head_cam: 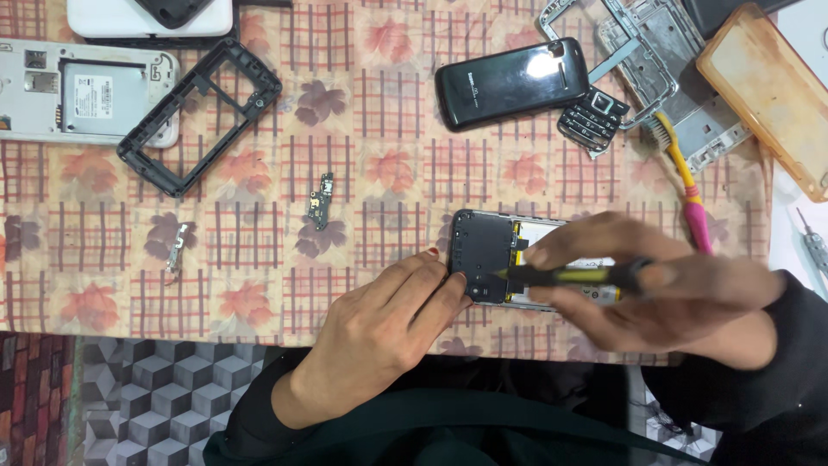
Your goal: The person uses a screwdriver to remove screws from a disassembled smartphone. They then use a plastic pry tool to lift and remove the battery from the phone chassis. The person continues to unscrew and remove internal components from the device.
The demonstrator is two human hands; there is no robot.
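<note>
Opened phone (485, 255) sits center-right of frame, back off, black inner cover and yellow bits showing. Left hand (379, 332) fingertips press its edge; right hand (655, 289) fingers pinch a black-yellow screwdriver (569, 276) onto it.

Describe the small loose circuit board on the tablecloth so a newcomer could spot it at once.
Start at the leaf-patterned tablecloth and find the opened phone that the left hand steadies. Look left of it, toward the empty black phone frame. The small dark circuit board lies alone between them: narrow, upright, darker and larger than the pale metal bit farther left.
</note>
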